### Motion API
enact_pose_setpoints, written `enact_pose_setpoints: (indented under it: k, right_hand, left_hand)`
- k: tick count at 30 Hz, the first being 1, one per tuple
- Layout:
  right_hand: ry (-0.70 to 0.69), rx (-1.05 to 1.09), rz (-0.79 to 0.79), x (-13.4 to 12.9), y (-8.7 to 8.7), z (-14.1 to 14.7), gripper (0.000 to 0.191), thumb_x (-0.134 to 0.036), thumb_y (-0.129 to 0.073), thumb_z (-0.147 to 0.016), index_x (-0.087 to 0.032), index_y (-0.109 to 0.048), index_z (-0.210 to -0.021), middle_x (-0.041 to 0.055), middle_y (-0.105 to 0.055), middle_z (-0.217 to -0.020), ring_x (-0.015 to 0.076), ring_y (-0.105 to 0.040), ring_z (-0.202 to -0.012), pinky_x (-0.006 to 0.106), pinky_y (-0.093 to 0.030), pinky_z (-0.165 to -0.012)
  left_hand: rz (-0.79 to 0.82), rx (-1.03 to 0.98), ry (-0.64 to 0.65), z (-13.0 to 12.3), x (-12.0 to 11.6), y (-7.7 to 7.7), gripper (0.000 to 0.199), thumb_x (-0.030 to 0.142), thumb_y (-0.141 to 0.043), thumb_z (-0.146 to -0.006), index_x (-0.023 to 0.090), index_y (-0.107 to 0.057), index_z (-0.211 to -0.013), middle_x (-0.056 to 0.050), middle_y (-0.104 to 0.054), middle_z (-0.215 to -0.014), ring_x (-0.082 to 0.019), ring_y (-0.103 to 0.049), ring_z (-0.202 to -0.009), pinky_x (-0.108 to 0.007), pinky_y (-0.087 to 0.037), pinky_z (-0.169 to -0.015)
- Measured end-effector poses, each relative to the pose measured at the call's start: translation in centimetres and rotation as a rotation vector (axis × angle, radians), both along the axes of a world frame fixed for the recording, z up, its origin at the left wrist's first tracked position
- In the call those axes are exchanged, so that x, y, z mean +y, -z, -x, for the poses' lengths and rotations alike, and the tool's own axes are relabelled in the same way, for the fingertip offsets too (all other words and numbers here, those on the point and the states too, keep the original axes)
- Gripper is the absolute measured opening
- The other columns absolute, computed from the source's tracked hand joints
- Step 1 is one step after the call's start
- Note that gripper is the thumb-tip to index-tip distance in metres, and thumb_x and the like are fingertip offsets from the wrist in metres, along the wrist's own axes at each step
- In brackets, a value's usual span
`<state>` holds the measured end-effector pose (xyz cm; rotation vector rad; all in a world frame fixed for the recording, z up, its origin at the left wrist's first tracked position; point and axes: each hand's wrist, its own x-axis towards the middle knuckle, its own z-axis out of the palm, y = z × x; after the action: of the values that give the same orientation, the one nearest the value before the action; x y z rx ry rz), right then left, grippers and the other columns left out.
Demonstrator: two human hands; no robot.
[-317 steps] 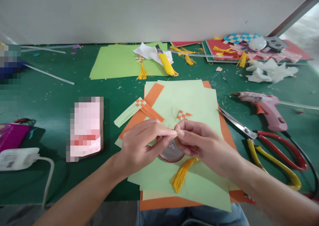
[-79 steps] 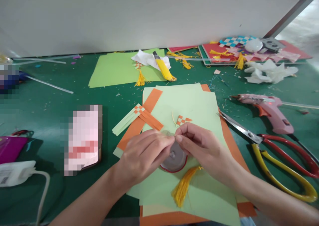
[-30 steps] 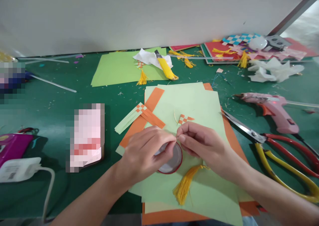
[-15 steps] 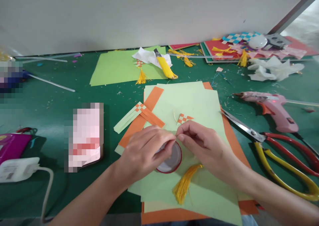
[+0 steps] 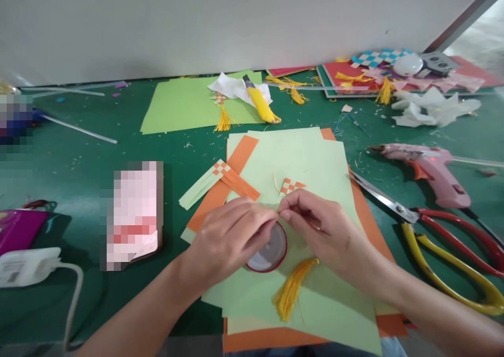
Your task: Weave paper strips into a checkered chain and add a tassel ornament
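Note:
Over a stack of pale green paper, my left hand and my right hand meet with thumbs and fingertips pinched. What the pinches hold is too small to make out. Beneath the left fingers lies a round, red-rimmed lid, partly covered by that hand. A yellow tassel rests on the paper just below the lid. Beyond the right fingertips sits a small orange-and-green woven paper piece. Left of it, a woven pair of paper strips lies across an orange strip.
To the right are scissors with red and yellow handles and a pink glue gun. A phone and a white charger lie on the left. Farther back are green sheets, a yellow cutter and crumpled tissue.
The hands stay nearly in place, still pinched together. The right hand's fingers have shifted slightly, and the whole view has moved a little.

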<state>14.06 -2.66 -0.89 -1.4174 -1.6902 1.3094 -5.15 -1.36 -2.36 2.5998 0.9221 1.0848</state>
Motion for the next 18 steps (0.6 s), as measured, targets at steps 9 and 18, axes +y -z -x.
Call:
enact_pose_setpoints:
  k: [9, 18]
  right_hand:
    - [-0.009, -0.010, -0.068, -0.06, -0.12, 0.15, 0.014, -0.023, -0.047, -0.094, -0.021, -0.053, -0.081, -0.0042, -0.052, -0.062, 0.0090, -0.042, -0.053, 0.022, -0.033, -0.050]
    - [-0.020, 0.031, -0.024, -0.14, 0.06, 0.17, 0.010, -0.019, -0.048, -0.092, -0.020, -0.054, -0.084, -0.0045, -0.052, -0.065, 0.0085, -0.042, -0.055, 0.022, -0.033, -0.051]
  left_hand:
    - [0.015, 0.017, -0.008, -0.21, 0.02, 0.36, 0.007, 0.011, -0.060, -0.088, 0.016, -0.059, -0.092, -0.002, -0.067, -0.079, -0.013, -0.063, -0.073, -0.025, -0.051, -0.072]
    - [0.076, -0.035, -0.051, -0.78, 0.14, -0.19, 0.009, 0.010, -0.056, -0.087, 0.017, -0.058, -0.081, 0.002, -0.057, -0.064, -0.010, -0.049, -0.057, -0.022, -0.043, -0.058]
